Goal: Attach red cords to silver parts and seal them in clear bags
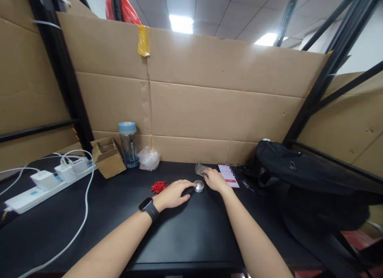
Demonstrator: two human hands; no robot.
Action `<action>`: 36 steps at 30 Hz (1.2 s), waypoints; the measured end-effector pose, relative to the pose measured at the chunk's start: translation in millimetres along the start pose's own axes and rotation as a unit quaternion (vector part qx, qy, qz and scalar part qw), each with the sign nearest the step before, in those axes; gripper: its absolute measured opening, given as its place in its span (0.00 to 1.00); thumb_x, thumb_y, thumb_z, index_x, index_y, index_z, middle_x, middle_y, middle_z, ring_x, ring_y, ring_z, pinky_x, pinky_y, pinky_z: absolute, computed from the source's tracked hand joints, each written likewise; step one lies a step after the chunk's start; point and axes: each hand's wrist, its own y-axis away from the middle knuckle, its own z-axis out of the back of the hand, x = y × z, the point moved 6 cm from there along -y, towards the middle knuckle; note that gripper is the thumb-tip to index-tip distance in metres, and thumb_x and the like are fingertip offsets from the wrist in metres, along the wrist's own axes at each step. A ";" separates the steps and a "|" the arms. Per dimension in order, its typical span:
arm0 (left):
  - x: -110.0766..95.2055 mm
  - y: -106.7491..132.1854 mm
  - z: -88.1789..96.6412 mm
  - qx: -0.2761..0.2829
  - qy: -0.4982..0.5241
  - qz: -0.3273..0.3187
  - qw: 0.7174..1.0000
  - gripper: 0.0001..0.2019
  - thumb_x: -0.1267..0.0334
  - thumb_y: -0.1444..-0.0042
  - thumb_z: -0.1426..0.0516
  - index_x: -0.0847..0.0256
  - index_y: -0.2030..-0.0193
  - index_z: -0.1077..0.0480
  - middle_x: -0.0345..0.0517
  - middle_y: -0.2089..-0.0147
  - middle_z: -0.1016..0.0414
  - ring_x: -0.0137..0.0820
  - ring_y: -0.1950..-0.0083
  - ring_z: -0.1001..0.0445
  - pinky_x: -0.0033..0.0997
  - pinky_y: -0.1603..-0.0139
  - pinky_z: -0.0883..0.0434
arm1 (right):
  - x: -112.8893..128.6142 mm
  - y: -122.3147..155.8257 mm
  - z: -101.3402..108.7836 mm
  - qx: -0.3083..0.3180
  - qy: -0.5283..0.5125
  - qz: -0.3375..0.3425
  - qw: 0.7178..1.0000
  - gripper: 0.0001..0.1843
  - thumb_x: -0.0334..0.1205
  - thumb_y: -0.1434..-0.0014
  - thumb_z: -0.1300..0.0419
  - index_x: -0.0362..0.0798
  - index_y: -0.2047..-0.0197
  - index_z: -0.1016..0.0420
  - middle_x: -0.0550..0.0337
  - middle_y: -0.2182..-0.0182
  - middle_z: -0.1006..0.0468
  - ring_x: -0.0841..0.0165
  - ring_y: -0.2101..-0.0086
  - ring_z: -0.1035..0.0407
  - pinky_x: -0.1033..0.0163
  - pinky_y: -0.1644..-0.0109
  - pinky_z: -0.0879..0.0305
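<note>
A small round silver metal piece (198,186) lies on the black table (125,214) between my two hands. My left hand (174,193), with a black smartwatch on the wrist, rests flat on the table just left of it, fingers stretched toward it. My right hand (214,179) lies to its right, fingers curled down beside it, close to a clear plastic bag (200,168). Whether either hand grips the metal piece I cannot tell. A pile of small red parts (158,186) lies left of my left hand.
A white power strip (44,186) with chargers and cables lies at the left. An open cardboard box (107,156), a clear bottle (128,144) and a crumpled bag (149,158) stand by the cardboard wall. A white-and-red card (229,175) and a black backpack (302,178) lie at the right.
</note>
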 end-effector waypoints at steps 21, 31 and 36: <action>-7.6 1.5 9.0 -0.007 0.004 0.002 1.000 0.20 0.65 0.40 0.42 0.52 0.40 0.30 0.46 0.43 0.25 0.38 0.42 0.27 0.36 0.38 0.31 | 46.9 -53.9 -7.8 0.006 0.114 -0.038 0.993 0.12 0.39 0.36 0.42 0.43 0.55 0.20 0.40 0.55 0.19 0.53 0.52 0.25 0.47 0.43 0.46; -7.3 3.0 26.2 -0.028 -0.048 -0.001 0.998 0.14 0.65 0.38 0.43 0.55 0.46 0.27 0.45 0.47 0.23 0.35 0.48 0.23 0.33 0.43 0.29 | 57.2 -58.4 -0.5 0.022 0.163 0.031 0.986 0.19 0.21 0.42 0.45 0.45 0.52 0.21 0.45 0.50 0.19 0.58 0.49 0.25 0.57 0.46 0.39; -2.5 4.2 47.9 -0.115 -0.114 0.037 0.986 0.17 0.70 0.37 0.47 0.54 0.43 0.30 0.46 0.44 0.24 0.37 0.45 0.25 0.37 0.42 0.31 | 77.3 -49.6 10.4 0.017 0.150 0.086 0.985 0.16 0.24 0.39 0.45 0.47 0.55 0.20 0.47 0.55 0.17 0.60 0.51 0.25 0.60 0.47 0.40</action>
